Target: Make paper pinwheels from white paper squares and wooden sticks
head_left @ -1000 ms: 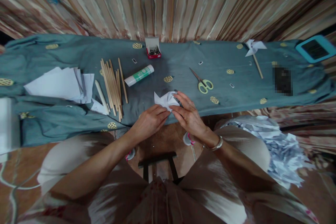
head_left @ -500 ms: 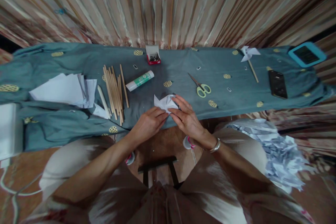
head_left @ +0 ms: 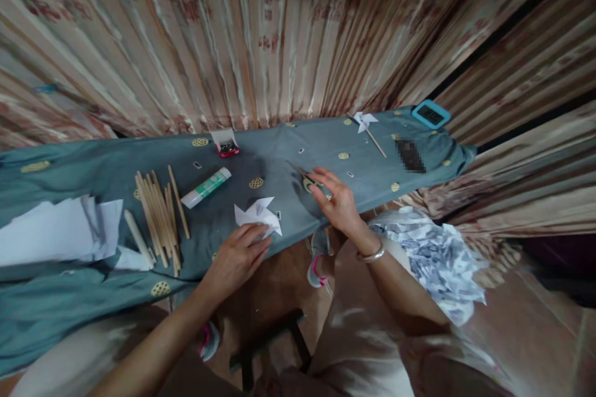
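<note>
A white paper pinwheel (head_left: 259, 214) lies near the front edge of the cloth-covered table. My left hand (head_left: 239, 257) is closed on its lower side, the fingertips hiding part of it. To the right, my right hand (head_left: 336, 201) is over the scissors (head_left: 302, 172), with its fingers apart and covering much of the handles. The scissors' blades point up and left. Whether my right fingers touch the handles is unclear.
Wooden sticks (head_left: 156, 214), a glue stick (head_left: 206, 187) and white paper sheets (head_left: 60, 229) are on the left. Behind stands a red box of small metal pieces (head_left: 226, 147). Another pinwheel on a stick (head_left: 365, 122) and a blue-framed device (head_left: 431, 114) lie at the right.
My right hand has left the white paper and moved right to the scissors. The paper shows more of its pinwheel shape under my left hand. The camera view has turned to the right.
</note>
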A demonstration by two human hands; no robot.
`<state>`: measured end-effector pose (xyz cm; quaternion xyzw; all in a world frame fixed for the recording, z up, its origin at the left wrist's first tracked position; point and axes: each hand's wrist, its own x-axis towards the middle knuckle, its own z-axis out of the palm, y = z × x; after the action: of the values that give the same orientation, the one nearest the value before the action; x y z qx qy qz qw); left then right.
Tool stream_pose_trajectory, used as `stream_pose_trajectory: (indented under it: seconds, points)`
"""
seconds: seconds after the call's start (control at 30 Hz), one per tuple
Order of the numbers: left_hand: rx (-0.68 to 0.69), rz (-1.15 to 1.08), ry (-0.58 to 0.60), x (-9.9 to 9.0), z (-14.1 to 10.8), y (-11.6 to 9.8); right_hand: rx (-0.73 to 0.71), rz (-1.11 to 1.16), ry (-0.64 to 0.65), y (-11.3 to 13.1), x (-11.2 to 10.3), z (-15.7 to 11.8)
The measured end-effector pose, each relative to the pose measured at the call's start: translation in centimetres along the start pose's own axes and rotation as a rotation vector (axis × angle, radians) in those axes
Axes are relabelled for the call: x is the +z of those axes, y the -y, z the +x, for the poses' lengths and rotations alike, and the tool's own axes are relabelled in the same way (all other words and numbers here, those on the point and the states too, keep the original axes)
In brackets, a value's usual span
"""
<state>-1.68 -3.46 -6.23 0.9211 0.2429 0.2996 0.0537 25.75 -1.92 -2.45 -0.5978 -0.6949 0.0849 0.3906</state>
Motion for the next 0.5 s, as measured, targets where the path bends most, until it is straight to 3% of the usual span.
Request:
stream_pose_trajectory:
  seconds: [0.2,0.5]
  points:
    - [0.002,0.003,-0.016,0.3,0.2,0.1,0.117,-0.125,-0.083,-6.3,-3.9,-1.1]
    - [-0.033,-0.003,-0.022,0.9,-0.2,0.2,0.779,-0.512,-0.248,-18.9,-13.1,-2.4]
